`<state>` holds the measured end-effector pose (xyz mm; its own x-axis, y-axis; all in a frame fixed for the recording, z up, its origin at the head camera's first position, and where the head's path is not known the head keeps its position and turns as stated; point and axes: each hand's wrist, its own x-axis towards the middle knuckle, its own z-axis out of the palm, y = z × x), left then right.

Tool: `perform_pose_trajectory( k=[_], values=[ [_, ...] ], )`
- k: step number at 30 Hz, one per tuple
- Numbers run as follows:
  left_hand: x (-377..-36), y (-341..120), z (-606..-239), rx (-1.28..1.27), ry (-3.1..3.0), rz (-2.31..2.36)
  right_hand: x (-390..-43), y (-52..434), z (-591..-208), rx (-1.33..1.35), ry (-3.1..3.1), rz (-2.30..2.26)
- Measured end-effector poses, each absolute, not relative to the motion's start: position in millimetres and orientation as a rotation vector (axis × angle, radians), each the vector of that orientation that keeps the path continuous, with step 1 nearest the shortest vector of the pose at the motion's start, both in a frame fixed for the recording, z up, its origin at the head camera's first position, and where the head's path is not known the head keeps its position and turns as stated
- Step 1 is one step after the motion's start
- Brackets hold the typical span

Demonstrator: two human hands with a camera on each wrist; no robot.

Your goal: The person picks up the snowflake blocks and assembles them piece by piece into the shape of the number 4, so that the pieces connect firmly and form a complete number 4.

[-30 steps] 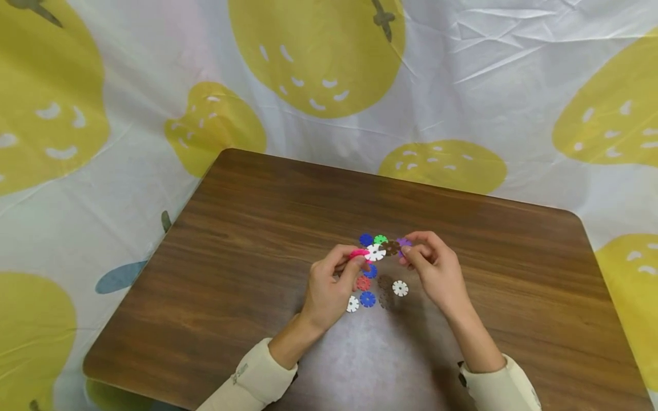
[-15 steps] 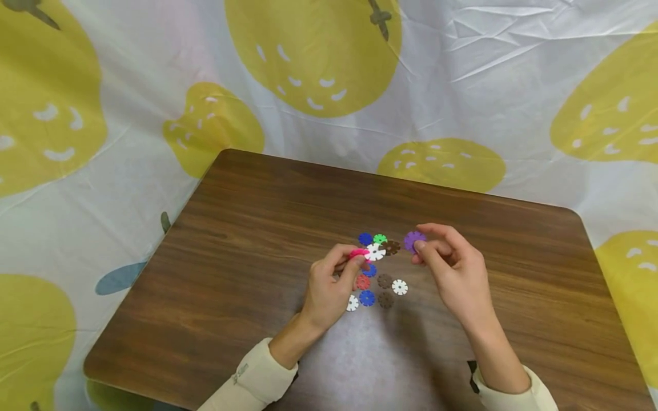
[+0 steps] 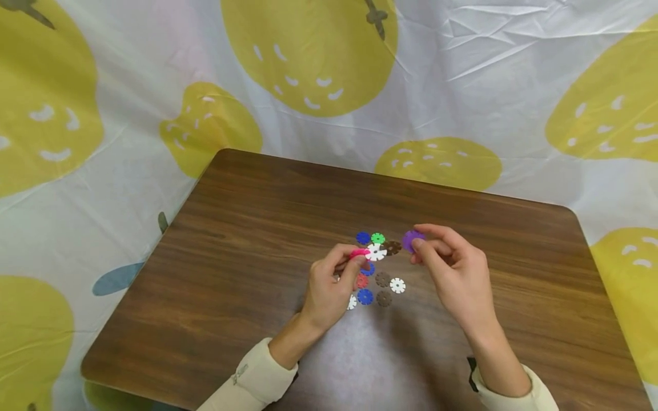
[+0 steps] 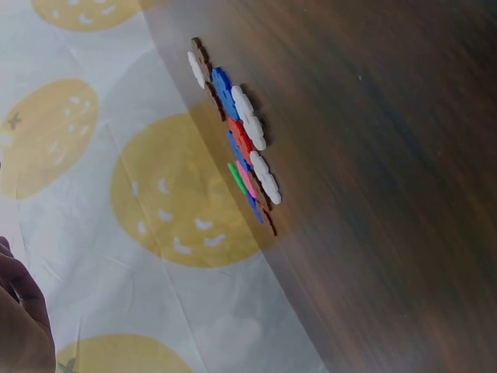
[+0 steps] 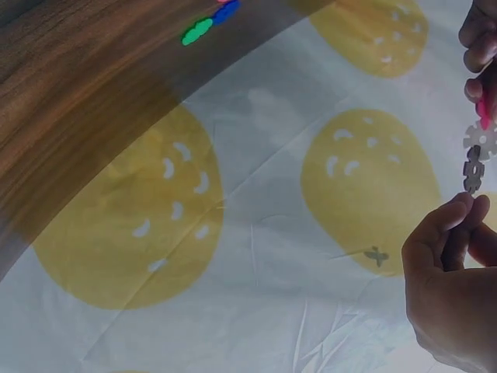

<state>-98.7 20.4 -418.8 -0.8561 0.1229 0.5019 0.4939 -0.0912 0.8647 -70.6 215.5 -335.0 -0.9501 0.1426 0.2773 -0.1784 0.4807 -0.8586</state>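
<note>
My left hand (image 3: 329,282) pinches a pink notched plastic disc (image 3: 358,253), held up over the table. Slotted to it is a white disc (image 3: 376,252), and a brown disc (image 3: 393,247) extends the chain to the right. Between thumb and fingers, my right hand (image 3: 460,279) holds a purple disc (image 3: 411,240) a small gap away from the brown one. The right wrist view catches the pink disc (image 5: 484,113), white disc (image 5: 481,140) and brown disc (image 5: 473,172) in a line above my right hand (image 5: 450,280).
Under the hands, loose discs lie flat on the wood-grain table (image 3: 257,228): blue (image 3: 365,297), red (image 3: 362,281), green (image 3: 377,238), white (image 3: 397,285) and brown (image 3: 384,298) ones. A white curtain with yellow fruit print (image 3: 308,57) hangs behind the table.
My right hand has drawn back to the right with the purple disc, away from the brown disc, then shifted hardly at all. The left hand and its chain stay nearly still.
</note>
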Motion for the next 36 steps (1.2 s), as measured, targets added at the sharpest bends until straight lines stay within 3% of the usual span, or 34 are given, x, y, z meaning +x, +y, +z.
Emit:
perform_pose_trajectory(
  k=[19,36],
  values=[
    [-103,28,-415,-0.682,-1.877,-2.041,-74,212,-333,0.031,-2.468,1.402],
    [-104,24,-419,-0.721,-1.851,-1.950,-73,202,-352,-0.112,-2.370,1.625]
  ],
)
